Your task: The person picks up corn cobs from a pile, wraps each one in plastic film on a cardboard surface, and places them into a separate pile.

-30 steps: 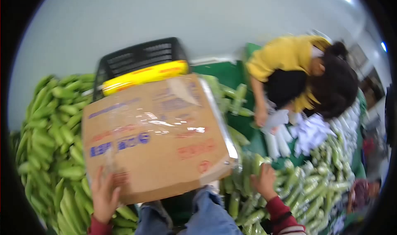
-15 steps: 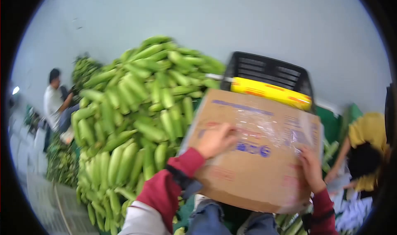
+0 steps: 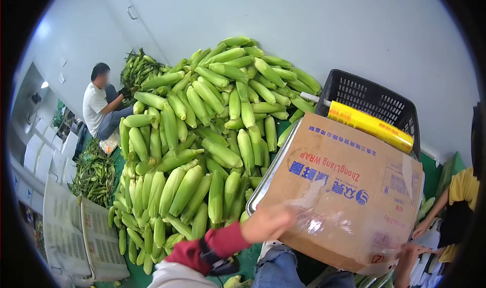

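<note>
My left hand (image 3: 269, 223), smeared by motion, is over the near left edge of a flat, printed cardboard box (image 3: 331, 151). Its fingers are curled in against crinkled clear plastic wrap (image 3: 313, 221), which lies over the near part of the cardboard. At the near right corner of the box is my right hand (image 3: 406, 260), its fingers mostly hidden by the angle; I cannot tell what they grip. Under the left side of the cardboard a metal rim (image 3: 253, 203) shows. Just beyond the box lies a yellow roll (image 3: 369, 126), resting along a black plastic crate (image 3: 377, 93).
A large heap of green corn cobs in husks (image 3: 202, 151) fills the left and middle. White perforated crates (image 3: 63, 232) stand at the lower left. One person (image 3: 98, 105) sits beyond the heap near piled leaves (image 3: 96, 171); another person's yellow sleeve (image 3: 463, 186) is close at the right.
My view has turned left, shifting the box to the right in view. Both hands and the plastic wrap have come from the middle of the cardboard toward its near edge.
</note>
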Motion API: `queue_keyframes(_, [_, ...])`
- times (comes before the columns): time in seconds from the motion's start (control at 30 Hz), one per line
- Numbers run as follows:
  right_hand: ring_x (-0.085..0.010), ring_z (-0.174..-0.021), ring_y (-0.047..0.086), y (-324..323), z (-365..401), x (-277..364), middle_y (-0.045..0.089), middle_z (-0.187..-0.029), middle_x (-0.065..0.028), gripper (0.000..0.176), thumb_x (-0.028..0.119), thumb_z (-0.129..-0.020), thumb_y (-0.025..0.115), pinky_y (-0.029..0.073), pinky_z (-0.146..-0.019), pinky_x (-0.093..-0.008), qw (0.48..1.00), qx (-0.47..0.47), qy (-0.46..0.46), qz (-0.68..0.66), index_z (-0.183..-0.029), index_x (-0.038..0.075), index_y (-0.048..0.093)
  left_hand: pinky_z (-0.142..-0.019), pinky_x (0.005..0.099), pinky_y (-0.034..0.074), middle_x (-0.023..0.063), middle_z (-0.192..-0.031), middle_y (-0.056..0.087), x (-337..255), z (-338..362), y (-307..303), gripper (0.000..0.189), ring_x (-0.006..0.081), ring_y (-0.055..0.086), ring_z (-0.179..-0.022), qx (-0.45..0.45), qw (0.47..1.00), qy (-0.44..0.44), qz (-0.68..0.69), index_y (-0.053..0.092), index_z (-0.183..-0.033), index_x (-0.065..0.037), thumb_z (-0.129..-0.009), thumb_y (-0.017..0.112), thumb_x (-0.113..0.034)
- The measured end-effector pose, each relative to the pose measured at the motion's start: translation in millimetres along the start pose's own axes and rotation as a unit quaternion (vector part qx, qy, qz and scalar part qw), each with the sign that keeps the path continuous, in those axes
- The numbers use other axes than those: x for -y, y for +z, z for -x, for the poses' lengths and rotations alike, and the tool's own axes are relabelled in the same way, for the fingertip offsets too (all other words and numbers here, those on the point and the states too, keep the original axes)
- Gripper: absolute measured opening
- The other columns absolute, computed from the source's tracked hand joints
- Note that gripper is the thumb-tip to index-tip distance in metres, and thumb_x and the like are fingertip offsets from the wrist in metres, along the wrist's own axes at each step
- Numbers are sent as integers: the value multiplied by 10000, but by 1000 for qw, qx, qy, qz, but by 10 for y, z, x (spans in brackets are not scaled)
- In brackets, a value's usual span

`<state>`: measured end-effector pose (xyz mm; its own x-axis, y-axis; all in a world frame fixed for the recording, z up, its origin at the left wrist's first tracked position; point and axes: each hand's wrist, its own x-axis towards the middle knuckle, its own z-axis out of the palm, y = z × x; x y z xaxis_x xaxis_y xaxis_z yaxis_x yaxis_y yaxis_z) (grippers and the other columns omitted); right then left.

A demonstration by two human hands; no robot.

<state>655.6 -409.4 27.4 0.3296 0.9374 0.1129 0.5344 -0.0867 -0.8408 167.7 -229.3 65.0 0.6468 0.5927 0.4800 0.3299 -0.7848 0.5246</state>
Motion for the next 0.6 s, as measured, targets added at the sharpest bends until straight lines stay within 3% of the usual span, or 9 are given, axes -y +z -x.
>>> queue_keyframes(0.07, [-341, -846, 653, 167, 168, 498, 632, -803, -216, 330, 304, -1000, 456, 523, -711, -408, 963, 64, -126, 230, -1112, 36, 614, -875, 392, 533, 129, -1079, 661, -198, 265, -140, 163, 313, 642, -1040, 60, 998, -22, 2, 613, -988, -50, -833, 659, -67])
queue_keyframes(0.1, [-343, -879, 642, 231, 208, 570, 637, -889, -217, 321, 276, -1006, 457, 519, -725, -411, 970, 93, -125, 186, -1208, 49, 562, -918, 427, 500, 141, -1068, 654, -84, 438, -272, 220, 333, 618, -1058, 78, 995, -60, -20, 614, -1019, -47, -820, 673, -117])
queue_keyframes(0.13, [-239, -795, 604, 311, 348, 232, 587, -929, -132, 129, 153, -953, 524, 492, -708, -351, 995, 68, -60, 46, -975, 26, 530, -879, 461, 490, 141, -1015, 646, 197, 863, -355, 281, 351, 617, -980, 85, 950, -186, -234, 610, -1066, -57, -811, 664, -164])
queue_keyframes(0.17, [-268, -832, 610, 388, 356, 201, 598, -963, -147, 139, 121, -907, 569, 491, -742, -366, 993, 91, -53, 54, -1007, 28, 544, -831, 412, 505, 158, -1045, 636, -95, 438, -716, 324, 326, 609, -958, 83, 810, -461, -353, 621, -1091, -31, -785, 649, -134])
queue_keyframes(0.2, [-297, -870, 616, 385, 333, 292, 608, -997, -162, 195, 90, -862, 613, 489, -777, -382, 992, 103, -35, 71, -1039, 30, 557, -912, 427, 461, 198, -1127, 607, 799, 1515, -876, 426, 335, 571, -1059, -58, 799, -296, -520, 595, -1162, -9, -790, 660, -206])
queue_keyframes(0.27, [-332, -967, 588, 359, 321, 592, 625, -1072, -145, 382, 65, -780, 674, 448, -889, -419, 977, 130, -106, 131, -1147, 42, 566, -1063, 402, 382, 225, -1357, 503, 845, 1847, -1428, 615, 335, 471, -1265, -12, 678, -486, -551, 421, -1384, 29, -855, 617, -216])
queue_keyframes(0.33, [-330, -1005, 597, 291, 333, 674, 624, -1145, -143, 442, 88, -792, 677, 461, -890, -409, 968, 142, -140, 151, -1213, 46, 546, -1072, 406, 375, 284, -1404, 448, 1357, 2879, -1859, 713, 368, 479, -1271, -122, 736, -632, -210, 355, -1406, 96, -892, 658, -293])
queue_keyframes(0.5, [-308, -1041, 588, 306, 481, 548, 636, -1095, -102, 346, 22, -807, 643, 477, -893, -398, 977, 62, -164, 120, -1145, 88, 612, -1080, 482, 341, 227, -1423, 443, 554, 1961, -1897, 561, 357, 428, -1316, 40, 650, -656, -381, 400, -1418, -15, -951, 543, -291])
queue_keyframes(0.6, [-287, -1046, 579, 348, 499, 463, 636, -1065, -77, 319, 48, -792, 670, 471, -892, -391, 972, 36, -179, 145, -1102, 118, 646, -1066, 456, 355, 224, -1413, 455, 442, 1465, -1806, 533, 352, 450, -1289, -94, 788, -507, -338, 400, -1415, -5, -963, 540, -251])
